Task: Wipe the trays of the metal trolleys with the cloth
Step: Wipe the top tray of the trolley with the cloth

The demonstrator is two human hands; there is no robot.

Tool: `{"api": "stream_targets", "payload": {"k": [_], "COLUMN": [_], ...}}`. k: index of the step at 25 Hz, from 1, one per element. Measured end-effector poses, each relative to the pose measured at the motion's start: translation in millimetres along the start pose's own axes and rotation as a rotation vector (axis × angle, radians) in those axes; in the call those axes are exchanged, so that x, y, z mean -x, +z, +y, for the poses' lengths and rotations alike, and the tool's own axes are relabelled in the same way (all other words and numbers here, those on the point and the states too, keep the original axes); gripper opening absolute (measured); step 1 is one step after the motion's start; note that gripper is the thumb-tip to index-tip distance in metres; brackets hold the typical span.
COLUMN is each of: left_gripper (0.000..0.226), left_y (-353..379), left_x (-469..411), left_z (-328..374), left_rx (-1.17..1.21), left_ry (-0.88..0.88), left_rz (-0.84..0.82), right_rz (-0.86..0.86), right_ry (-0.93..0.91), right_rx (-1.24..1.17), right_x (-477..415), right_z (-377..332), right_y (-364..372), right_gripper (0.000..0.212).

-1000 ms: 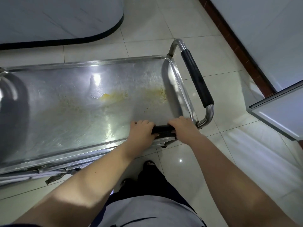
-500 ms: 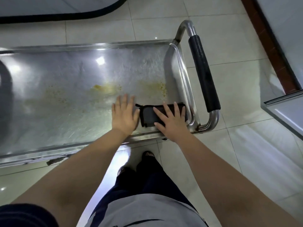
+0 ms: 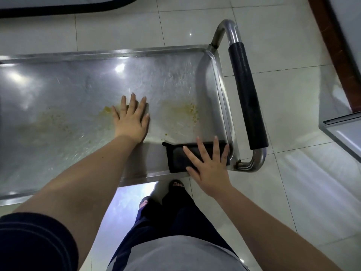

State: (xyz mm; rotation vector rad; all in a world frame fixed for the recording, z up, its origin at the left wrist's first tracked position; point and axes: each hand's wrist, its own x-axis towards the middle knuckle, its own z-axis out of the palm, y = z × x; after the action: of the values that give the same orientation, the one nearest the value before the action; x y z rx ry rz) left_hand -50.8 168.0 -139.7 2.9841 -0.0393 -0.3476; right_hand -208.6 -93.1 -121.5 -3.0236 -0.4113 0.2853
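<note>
Head view: my left hand point(image 3: 131, 119) has slid off the cloth point(image 3: 177, 153) and lies flat on the tray point(image 3: 58, 90). My right hand point(image 3: 210, 167), fingers spread, presses the cloth; wiping looks ready to start.

Glossy pale floor tiles point(image 3: 205, 22); brown skirting point(image 3: 336, 61); ceiling-light glints on floor.

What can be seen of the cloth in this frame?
The cloth is dark, nearly black, and looks folded into a flat rectangle with a small tab at its far left corner. It lies in the near right corner of the tray, close against the rim. The right hand rests on it, fingers spread and straight, covering its right part.
</note>
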Motion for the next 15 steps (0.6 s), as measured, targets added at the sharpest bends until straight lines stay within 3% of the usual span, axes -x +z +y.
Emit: {"api": "stream_targets", "payload": {"k": [6, 12, 15], "left_gripper": [0.060, 0.057, 0.058], "left_y": [7.5, 13.2, 13.6], "left_x": [-17.7, -19.4, -21.2], "left_z": [-3.7, -4.0, -3.1], "left_rx": [-0.009, -0.047, -0.043], "left_ry": [-0.027, -0.046, -0.048], "left_rz": [-0.014, 0.029, 0.043], "right_rz": [-0.172, -0.116, -0.125], "right_ry": [0.076, 0.138, 0.138], "right_rx": [-0.002, 0.016, 0.055], "right_x": [-51.1, -246.2, -261.7], "right_z": [5.3, 37.4, 38.3], "right_y": [-3.1, -28.7, -30.3], "right_gripper": [0.059, 0.059, 0.060]}}
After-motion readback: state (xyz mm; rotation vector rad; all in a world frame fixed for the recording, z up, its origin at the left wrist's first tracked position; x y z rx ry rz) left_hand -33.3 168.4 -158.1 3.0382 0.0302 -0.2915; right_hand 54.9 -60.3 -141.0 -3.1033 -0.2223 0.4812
